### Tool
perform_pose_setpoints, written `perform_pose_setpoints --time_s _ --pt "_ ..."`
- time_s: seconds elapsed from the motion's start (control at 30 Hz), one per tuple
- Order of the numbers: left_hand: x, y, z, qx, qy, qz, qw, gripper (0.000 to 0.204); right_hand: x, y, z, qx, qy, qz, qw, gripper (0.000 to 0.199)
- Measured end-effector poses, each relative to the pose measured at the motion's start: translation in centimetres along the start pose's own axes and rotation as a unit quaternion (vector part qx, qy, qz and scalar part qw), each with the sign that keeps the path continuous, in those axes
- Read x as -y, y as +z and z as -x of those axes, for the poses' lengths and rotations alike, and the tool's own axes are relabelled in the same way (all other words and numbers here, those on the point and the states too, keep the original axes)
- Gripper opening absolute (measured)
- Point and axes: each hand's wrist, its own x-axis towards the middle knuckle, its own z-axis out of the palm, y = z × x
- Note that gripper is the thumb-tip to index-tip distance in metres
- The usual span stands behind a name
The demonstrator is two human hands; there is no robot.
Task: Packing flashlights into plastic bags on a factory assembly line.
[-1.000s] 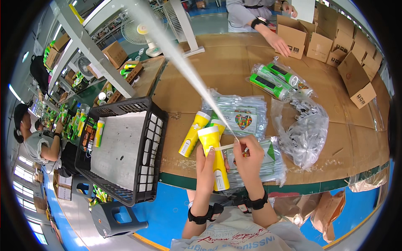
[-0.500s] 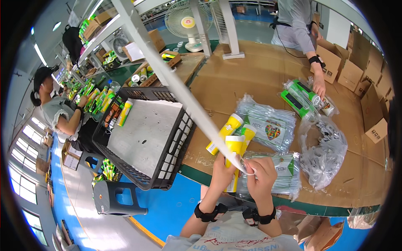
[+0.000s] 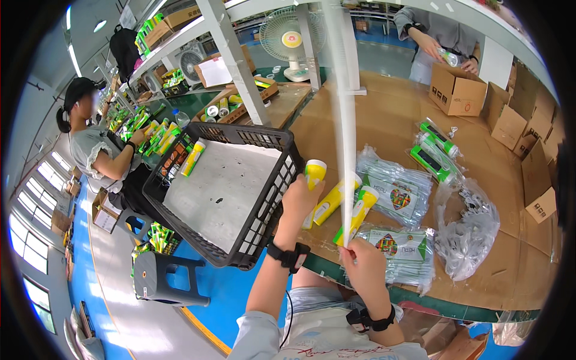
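While the left hand (image 3: 300,201) grips one yellow tube (image 3: 313,180) just beside the basket (image 3: 273,144), the right hand (image 3: 359,264) pinches a second tube (image 3: 359,213), long axis tilted up-right, equally close.

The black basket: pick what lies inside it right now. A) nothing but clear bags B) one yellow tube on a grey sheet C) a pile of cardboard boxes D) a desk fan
B: the black basket holds a single yellow tube near its far corner, lying on a grey sheet; the left hand, holding another tube, is at its rim.
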Motion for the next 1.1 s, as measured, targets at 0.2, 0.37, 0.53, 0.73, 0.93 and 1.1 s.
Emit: perform_pose_setpoints --time_s 0.2,0.37,0.53,0.73,0.93,1.1 --pt "-0.5 -0.1 1.2 0.024 0.099 -0.138 0.985 0.042 -1.3 -0.9 -0.9 0.004 0.055 -0.004 0.998 0.012" --pt "-8.7 -16.1 8.6 0.246 0.223 -0.106 0.937 0.045 -3.0 -2.7 -1.0 -0.029 0.058 0.018 0.998 0.012" --pt "-3.3 -27.0 -0.3 0.456 -0.043 0.042 0.888 0.039 -4.6 -4.3 -2.0 -0.049 0.113 0.088 0.988 0.017" --pt "20.7 -29.6 -14.7 0.144 -0.162 -0.490 0.844 0.035 -4.1 -4.5 -2.4 -0.087 0.096 0.085 0.988 0.011" --pt "33.6 -20.8 -21.0 0.119 -0.281 -0.414 0.858 0.049 -5.3 -5.7 -1.5 -0.175 0.190 0.175 0.950 0.007" --pt "43.0 -19.2 -20.5 0.063 -0.327 -0.420 0.844 0.077 -5.4 -5.6 -2.6 -0.168 0.210 0.174 0.947 0.008"
